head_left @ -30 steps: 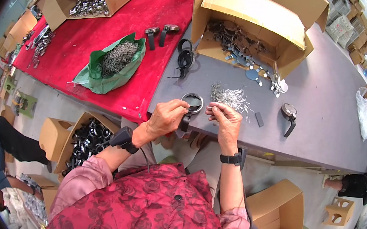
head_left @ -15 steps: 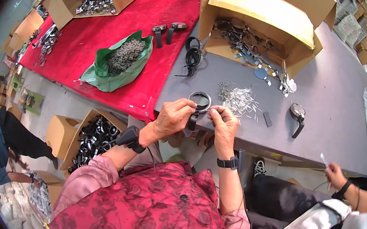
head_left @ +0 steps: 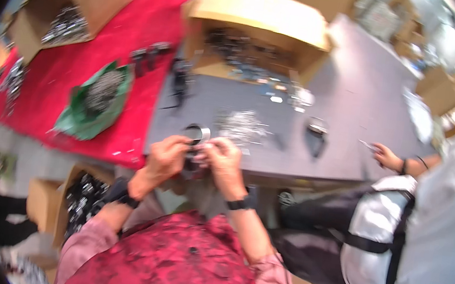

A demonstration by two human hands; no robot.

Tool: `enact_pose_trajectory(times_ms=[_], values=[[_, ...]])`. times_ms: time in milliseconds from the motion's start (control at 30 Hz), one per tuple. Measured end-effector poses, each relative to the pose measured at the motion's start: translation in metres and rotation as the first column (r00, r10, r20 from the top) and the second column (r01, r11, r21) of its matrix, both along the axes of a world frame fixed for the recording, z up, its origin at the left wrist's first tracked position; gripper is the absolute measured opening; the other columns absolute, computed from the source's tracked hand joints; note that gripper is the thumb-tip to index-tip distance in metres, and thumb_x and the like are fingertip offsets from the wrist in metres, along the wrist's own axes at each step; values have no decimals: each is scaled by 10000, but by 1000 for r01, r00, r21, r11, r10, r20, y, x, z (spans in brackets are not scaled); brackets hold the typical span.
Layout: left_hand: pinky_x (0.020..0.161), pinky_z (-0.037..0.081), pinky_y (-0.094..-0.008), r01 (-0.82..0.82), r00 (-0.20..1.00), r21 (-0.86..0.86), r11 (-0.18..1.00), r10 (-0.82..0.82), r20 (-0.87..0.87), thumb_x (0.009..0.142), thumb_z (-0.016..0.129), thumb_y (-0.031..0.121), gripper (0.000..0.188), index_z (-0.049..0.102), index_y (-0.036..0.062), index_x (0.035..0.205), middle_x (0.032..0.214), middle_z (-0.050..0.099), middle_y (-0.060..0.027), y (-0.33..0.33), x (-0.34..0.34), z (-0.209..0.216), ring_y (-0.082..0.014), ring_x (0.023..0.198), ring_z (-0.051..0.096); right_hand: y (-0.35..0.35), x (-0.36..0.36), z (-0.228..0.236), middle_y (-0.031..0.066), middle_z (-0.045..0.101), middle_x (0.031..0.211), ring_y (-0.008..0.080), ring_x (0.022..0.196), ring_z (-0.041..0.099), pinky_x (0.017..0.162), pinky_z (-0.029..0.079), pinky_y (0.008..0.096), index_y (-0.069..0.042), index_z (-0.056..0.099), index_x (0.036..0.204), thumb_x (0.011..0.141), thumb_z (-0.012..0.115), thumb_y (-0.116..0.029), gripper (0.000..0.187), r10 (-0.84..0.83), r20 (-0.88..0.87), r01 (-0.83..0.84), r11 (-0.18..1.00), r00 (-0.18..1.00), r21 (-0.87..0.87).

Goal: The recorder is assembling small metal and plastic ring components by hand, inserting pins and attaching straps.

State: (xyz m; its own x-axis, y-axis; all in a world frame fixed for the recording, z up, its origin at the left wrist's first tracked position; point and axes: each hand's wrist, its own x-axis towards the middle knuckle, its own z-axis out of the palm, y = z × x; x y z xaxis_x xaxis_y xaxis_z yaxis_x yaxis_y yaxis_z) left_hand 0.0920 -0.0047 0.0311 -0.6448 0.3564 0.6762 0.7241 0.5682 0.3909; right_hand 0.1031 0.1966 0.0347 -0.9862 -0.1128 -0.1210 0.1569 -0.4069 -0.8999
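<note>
The left hand [head_left: 165, 157] and the right hand [head_left: 222, 158] are close together at the near edge of the grey table [head_left: 348, 100], and both are closed around a small ring-shaped metal part with a black handle [head_left: 196, 138]. The picture is blurred, so I cannot tell the exact grip. Just behind the part lies a pile of thin metal pieces [head_left: 241, 124]. A green bag [head_left: 97, 102] lies on the red cloth [head_left: 138, 32]. Another person's hand [head_left: 386, 157] rests at the table's right side.
</note>
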Motion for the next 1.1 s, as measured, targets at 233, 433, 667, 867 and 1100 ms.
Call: enact_pose_trajectory(times_ms=[233,433,667,867,1100], values=[[695,586,-393,43,999,41,998,-42,-23,807,704,-132,169,660,-1,905,989,725,-152,3,-6,7,-336,824,734,2,-4,-5,5,633,778,56,638,610,549,504,242,-21,626,1060,1058,565,-80,85,-18,-218,68,973,976,222],[689,593,-407,-16,1000,58,998,17,-17,817,685,-137,164,656,-13,920,967,717,-169,-15,8,-6,-349,809,737,-11,5,-20,-8,663,895,56,760,630,677,536,242,-21,715,1137,1030,600,-34,157,97,-130,-68,975,987,211],[666,600,-414,61,996,137,989,-51,-70,789,661,-95,175,680,1,934,1010,726,-148,21,-16,-9,-337,824,735,34,4,10,94,670,936,172,750,676,688,547,321,28,684,1054,947,572,69,159,-129,-398,350,756,908,554],[685,606,-367,-33,996,148,988,44,-72,806,742,-116,175,690,-19,943,989,743,-138,6,0,-9,-299,827,746,-6,-3,-7,150,592,944,379,877,623,721,513,455,-21,606,998,926,616,43,97,155,-631,487,507,761,711],[696,608,-369,-39,998,155,987,47,-50,803,751,-112,171,692,-20,934,997,744,-135,3,4,-11,-300,843,749,-25,4,-19,146,605,936,369,864,637,737,523,457,-14,634,1021,917,610,55,127,118,-676,515,557,728,652]])
